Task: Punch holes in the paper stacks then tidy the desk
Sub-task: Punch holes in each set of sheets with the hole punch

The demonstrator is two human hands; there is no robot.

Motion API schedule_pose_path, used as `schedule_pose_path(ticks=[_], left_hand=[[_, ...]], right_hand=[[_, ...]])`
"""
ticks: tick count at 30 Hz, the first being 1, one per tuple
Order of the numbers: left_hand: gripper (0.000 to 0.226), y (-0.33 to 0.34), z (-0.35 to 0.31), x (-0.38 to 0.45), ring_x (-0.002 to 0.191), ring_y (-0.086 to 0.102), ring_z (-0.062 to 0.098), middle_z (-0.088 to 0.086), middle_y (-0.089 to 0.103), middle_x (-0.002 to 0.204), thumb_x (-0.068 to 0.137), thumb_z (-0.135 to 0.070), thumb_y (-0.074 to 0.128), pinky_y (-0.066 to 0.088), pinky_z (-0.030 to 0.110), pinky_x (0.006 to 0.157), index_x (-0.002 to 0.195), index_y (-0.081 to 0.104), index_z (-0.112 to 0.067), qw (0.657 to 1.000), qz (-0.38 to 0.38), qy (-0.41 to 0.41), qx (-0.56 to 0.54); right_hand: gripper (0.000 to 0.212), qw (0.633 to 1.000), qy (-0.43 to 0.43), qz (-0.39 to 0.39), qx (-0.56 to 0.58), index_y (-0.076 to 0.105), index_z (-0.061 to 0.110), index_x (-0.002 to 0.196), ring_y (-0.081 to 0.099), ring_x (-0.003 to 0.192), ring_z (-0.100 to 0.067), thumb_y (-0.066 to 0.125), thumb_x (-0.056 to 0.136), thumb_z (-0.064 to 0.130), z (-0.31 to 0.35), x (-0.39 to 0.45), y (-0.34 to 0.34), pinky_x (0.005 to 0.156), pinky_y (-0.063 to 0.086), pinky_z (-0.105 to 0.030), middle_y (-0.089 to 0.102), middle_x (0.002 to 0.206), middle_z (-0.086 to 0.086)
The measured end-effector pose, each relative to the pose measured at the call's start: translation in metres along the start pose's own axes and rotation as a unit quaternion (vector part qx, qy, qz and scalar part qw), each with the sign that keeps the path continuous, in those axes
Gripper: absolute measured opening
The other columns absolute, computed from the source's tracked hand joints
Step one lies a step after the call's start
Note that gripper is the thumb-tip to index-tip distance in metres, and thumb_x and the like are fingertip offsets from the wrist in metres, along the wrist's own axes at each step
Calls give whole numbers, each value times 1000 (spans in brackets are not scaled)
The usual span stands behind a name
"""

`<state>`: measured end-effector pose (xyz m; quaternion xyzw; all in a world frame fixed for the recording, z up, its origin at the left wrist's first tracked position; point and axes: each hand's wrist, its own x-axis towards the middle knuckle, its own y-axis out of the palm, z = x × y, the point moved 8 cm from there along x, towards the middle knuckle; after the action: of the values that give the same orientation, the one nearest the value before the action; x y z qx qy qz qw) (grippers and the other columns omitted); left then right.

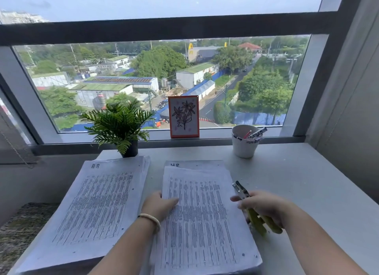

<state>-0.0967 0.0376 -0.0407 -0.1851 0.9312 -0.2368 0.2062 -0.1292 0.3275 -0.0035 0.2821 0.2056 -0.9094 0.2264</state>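
- Left hand (162, 205): fingers flat, released, pressing the right stack of printed white paper (205, 219) on the white tabletop (307, 182).
- Right hand (264, 207): fingers clenched on yellow-handled metal hole punch (251, 209) at stack's right edge.
- Second printed stack (96, 209) lies left.

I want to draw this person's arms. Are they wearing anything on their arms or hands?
Both arms are bare, with no sleeves showing and no gloves. The left hand has one thing on its wrist: a thin, pale cream bracelet that loops around it. The right hand and its wrist have nothing on them, no watch or rings that I can see.
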Motion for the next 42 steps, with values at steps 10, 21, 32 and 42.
schedule_pose_path(ticks=[10, 21, 32, 42], left_hand=[[60, 5, -14, -8, 118, 49, 28, 4, 57, 127, 80, -45, 59, 43, 40, 100, 133, 49, -19, 976, -55, 33, 207], [67, -1, -7, -5, 103, 58, 26, 0, 63, 114, 67, -41, 58, 53, 42, 86, 130, 48, -20, 990, -57, 11, 130], [64, -2, -11, -1, 96, 63, 25, 4, 60, 118, 68, -34, 60, 56, 41, 82, 130, 49, -20, 995, -52, 11, 79], [27, 13, 3, -5, 95, 65, 39, 23, 66, 108, 90, -1, 58, 54, 53, 83, 115, 56, 8, 954, 171, -119, -215]], right_hand=[[27, 979, -44, -62, -191, 65, 10, 108, 51, 81, -17, 60, 83, 19, 7, -1, 26, 72, 38, -29, 68, 106, -7], [14, 978, -77, -80, -178, 56, 18, 80, 45, 66, -19, 63, 74, 28, 17, -1, 26, 64, 32, -28, 49, 71, -2], [14, 970, -55, -152, -182, 48, 18, 69, 42, 63, -19, 55, 80, 15, 9, 18, 19, 53, 27, -26, 47, 67, -3], [20, 959, 0, -133, -252, 48, 17, 66, 49, 70, -19, 59, 82, 21, 11, 27, 12, 54, 31, -23, 50, 71, -1]])
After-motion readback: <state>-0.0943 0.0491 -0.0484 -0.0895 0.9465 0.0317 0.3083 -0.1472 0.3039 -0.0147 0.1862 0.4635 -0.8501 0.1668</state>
